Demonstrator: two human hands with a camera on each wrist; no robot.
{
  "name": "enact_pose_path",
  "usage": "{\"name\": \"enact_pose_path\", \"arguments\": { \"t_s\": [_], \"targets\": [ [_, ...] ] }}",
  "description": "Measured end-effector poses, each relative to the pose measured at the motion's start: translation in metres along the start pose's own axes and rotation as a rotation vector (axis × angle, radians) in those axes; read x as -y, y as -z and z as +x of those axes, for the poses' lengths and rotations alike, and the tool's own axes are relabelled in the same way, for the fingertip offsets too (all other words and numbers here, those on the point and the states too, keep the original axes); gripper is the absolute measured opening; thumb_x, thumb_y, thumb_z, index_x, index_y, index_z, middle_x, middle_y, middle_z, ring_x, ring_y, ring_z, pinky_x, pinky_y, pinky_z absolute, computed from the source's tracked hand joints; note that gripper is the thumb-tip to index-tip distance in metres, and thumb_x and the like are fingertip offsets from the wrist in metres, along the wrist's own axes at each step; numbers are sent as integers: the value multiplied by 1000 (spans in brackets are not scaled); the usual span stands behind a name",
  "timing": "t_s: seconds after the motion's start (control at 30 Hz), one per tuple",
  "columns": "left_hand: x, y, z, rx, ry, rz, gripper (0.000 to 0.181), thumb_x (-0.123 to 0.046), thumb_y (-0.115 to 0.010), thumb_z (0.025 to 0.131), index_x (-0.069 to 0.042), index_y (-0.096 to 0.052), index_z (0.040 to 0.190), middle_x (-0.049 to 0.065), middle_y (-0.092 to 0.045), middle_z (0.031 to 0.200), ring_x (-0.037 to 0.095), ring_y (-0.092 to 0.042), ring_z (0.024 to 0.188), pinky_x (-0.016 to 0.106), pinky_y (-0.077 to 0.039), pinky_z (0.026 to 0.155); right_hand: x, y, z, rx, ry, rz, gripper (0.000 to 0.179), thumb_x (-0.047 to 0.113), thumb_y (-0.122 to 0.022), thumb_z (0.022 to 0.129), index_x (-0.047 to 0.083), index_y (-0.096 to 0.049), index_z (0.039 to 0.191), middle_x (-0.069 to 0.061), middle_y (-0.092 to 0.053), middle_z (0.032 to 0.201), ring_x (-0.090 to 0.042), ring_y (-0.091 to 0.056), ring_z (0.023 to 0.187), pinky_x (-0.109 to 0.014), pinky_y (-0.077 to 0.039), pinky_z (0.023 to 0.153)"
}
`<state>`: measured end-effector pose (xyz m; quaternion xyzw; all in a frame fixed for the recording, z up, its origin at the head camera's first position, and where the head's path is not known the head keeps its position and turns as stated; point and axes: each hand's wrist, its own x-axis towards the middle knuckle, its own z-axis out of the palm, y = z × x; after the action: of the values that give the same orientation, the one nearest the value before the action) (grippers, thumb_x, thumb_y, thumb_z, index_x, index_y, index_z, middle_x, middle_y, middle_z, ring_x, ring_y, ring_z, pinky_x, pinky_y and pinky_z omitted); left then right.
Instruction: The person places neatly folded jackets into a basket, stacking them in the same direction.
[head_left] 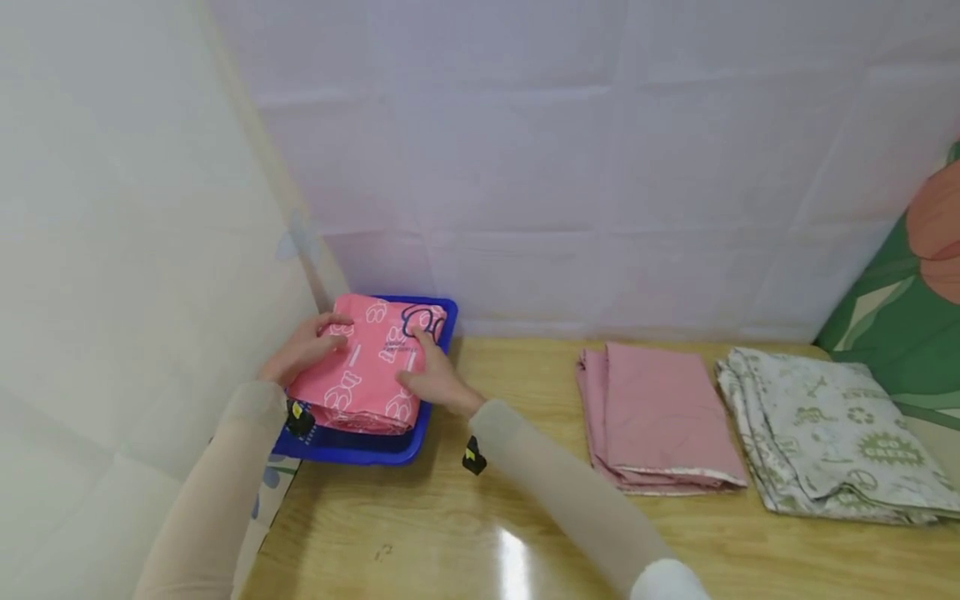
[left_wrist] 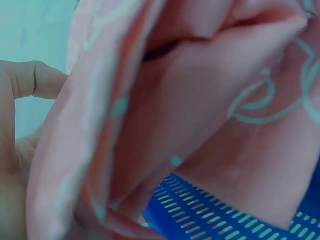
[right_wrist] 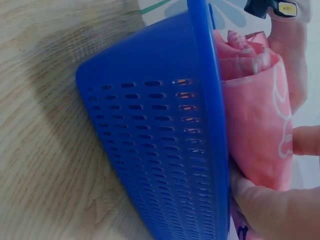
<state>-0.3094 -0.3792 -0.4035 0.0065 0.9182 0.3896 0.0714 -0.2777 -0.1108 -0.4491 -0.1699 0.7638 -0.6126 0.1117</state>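
A folded pink cloth with white cartoon outlines lies over a blue perforated basket, slightly above its rim on the near side. At the cloth's left edge, my left hand grips it, fingers on the top. My right hand holds the right edge; in the right wrist view its thumb lies between basket rim and cloth. Loose folds of the pink cloth fill the left wrist view, with the basket's slotted wall below. What lies under the cloth is hidden.
To the right on the wooden table lie a folded dusty-pink cloth and a folded white-and-green printed cloth. A pale hung sheet stands behind, with a white wall covering close on the left.
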Motion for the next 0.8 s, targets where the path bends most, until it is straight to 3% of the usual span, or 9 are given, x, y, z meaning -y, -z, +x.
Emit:
{"name": "enact_pose_path", "arguments": {
  "t_s": [0.23,0.33,0.4,0.47,0.57,0.67,0.73,0.8],
  "targets": [
    [6,-4,2,-22,-3,6,55,-18,-62,100,-2,-52,151,31,-47,153,40,-51,123,36,-40,98,1,-6,6,5,9,-99,94,4,-73,92,16,-24,171,-10,-35,174,-27,-50,140,-37,-53,106],
    [9,-5,3,-18,1,5,56,-17,-64,99,0,-52,151,32,-47,154,41,-51,124,37,-39,101,2,-9,8,7,1,-118,94,1,-72,91,14,-25,171,-11,-35,173,-26,-51,137,-35,-55,101],
    [10,-4,2,-15,10,5,58,-17,-65,98,1,-51,151,32,-46,155,41,-50,126,38,-39,103,4,-10,8,14,-19,-109,94,-1,-71,91,15,-24,171,-13,-35,173,-21,-63,115,-30,-59,85],
    [12,-4,1,-7,15,5,60,-17,-65,98,1,-49,153,32,-44,157,41,-50,126,38,-40,102,5,-12,7,21,-31,-93,95,-4,-70,91,15,-23,171,-15,-34,173,-18,-63,98,-25,-57,67],
    [13,-3,0,4,33,13,63,-19,-64,99,1,-45,156,33,-41,158,43,-48,128,43,-42,104,5,-14,7,32,-42,-73,96,-5,-69,91,14,-22,171,-19,-34,172,-13,-54,71,-23,-52,53],
    [15,-2,1,4,28,43,66,-21,-62,99,4,-42,156,37,-41,157,47,-47,131,51,-44,109,6,-13,7,24,-33,-107,94,-1,-71,91,9,-23,170,-23,-42,166,-18,-64,81,-29,-60,66],
    [15,-2,1,-23,20,57,66,-21,-63,98,6,-42,155,39,-44,155,50,-48,136,56,-45,114,8,-12,7,0,-22,-172,89,6,-73,93,5,-26,169,-24,-46,163,-26,-71,103,-36,-63,89],
    [14,0,1,-47,4,66,68,-19,-62,98,9,-40,155,43,-43,154,55,-46,141,61,-43,117,11,-10,6,-29,10,-223,85,10,-73,93,0,-31,166,-26,-47,161,-33,-61,134,-42,-53,113]
  ]
}}
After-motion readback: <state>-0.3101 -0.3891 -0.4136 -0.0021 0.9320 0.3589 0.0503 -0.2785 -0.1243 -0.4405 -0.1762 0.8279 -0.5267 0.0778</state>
